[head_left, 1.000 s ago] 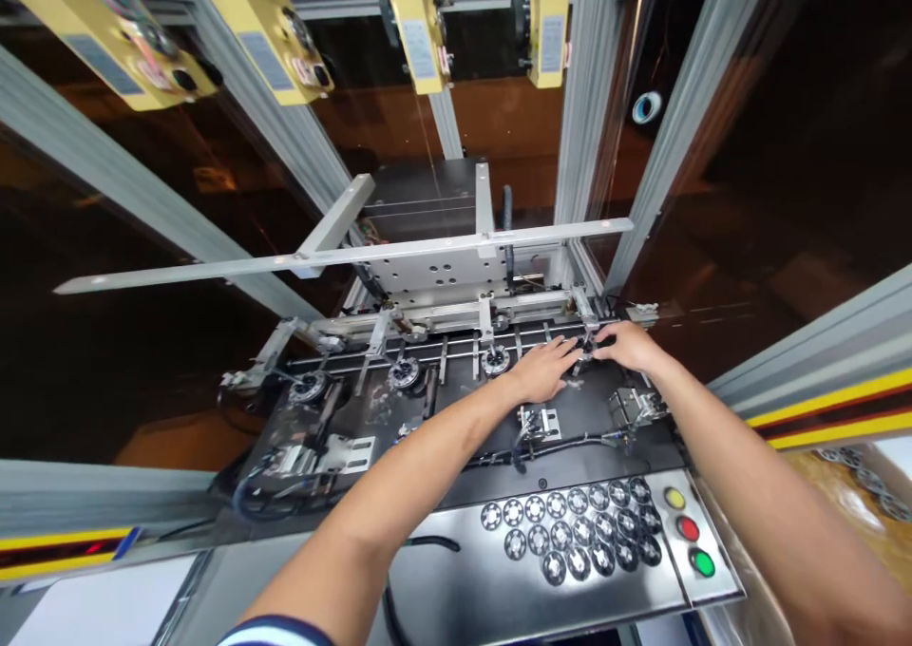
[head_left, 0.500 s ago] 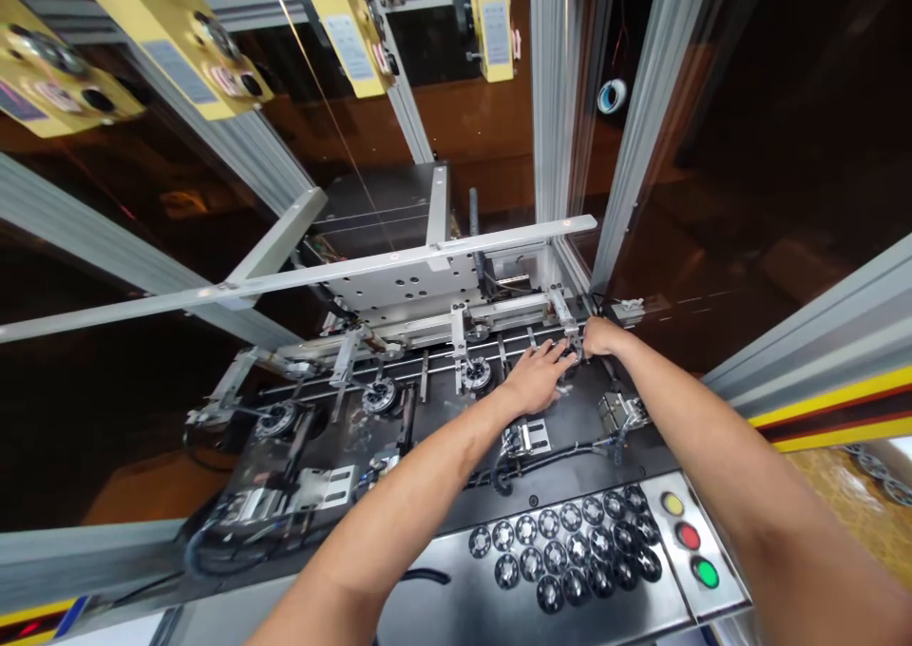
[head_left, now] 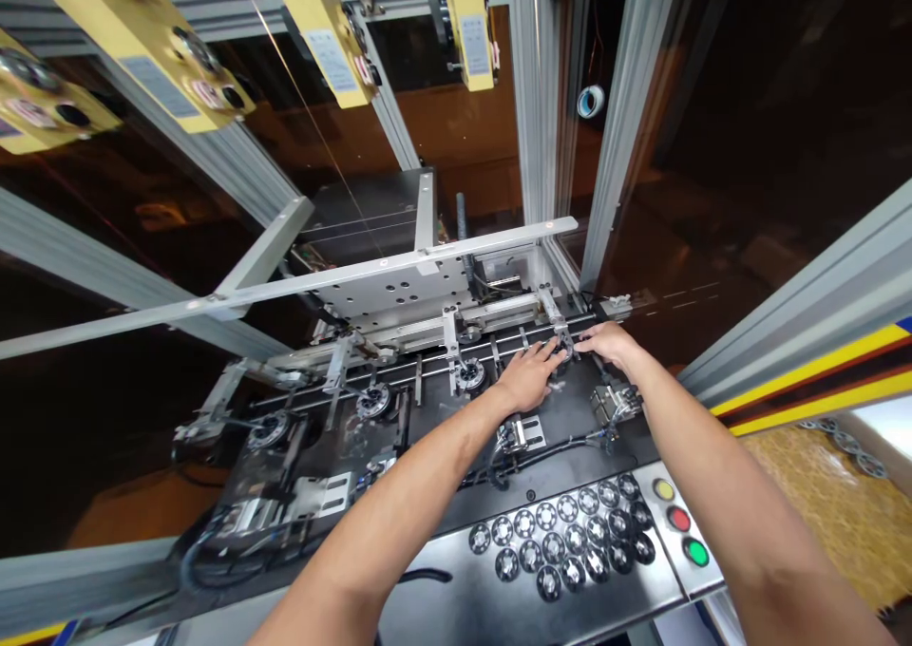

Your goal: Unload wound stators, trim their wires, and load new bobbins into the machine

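Observation:
My left hand (head_left: 528,377) lies over the black deck with its fingers stretched out and apart. Its fingertips touch a round metal part (head_left: 565,351) at the rightmost station, mostly covered by my fingers. From the other side my right hand (head_left: 613,342) reaches in, its fingers extended to the left, tips beside the same part. To the left along the row sit similar slotted round parts: one (head_left: 470,374) next to my left hand, another (head_left: 373,401) further on, and a third (head_left: 269,430) at the far left. Metal arms reach over these stations.
Several black-and-silver round parts (head_left: 548,542) stand in rows on the steel front ledge (head_left: 456,608). Right of them are yellow, red and green buttons (head_left: 679,519). A long flat bar (head_left: 385,264) crosses above the deck. Yellow units (head_left: 470,28) hang overhead, with a thin wire running down.
My right hand has opened from a curled grip to extended fingers and drawn back slightly. My left hand stays at the rightmost station. The whole view has shifted a little.

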`<state>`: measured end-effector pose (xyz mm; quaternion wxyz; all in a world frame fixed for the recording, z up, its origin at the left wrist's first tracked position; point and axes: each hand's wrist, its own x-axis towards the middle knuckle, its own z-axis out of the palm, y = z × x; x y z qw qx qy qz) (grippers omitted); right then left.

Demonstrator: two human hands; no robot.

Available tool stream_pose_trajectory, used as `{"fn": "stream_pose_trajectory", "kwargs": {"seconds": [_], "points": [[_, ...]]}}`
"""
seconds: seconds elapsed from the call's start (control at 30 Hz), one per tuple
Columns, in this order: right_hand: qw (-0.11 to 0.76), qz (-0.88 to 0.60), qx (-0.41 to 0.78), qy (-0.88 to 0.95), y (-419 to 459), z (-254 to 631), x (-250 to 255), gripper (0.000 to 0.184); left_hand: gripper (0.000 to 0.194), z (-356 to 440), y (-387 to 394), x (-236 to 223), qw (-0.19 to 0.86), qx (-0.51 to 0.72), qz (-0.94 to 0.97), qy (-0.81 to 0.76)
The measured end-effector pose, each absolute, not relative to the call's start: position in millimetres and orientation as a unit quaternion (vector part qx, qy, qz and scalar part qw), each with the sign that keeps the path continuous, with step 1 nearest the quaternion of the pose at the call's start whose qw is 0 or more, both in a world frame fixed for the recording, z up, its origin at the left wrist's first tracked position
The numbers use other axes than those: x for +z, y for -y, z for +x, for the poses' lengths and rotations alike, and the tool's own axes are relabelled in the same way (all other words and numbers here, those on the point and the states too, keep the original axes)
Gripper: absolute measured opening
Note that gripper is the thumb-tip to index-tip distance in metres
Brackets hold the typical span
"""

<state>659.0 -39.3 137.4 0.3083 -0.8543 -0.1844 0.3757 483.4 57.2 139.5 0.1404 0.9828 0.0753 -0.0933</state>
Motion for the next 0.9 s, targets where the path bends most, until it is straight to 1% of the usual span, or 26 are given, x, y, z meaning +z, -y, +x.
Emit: {"fn": "stream_pose_trajectory", "kwargs": {"seconds": [0.9], "points": [[0.334,-0.837,0.392,0.184,39.5,656.6,137.2,0.030,0.081,483.9,-58.2,132.6,0.143,-0.075,0.984,-0.078]]}}
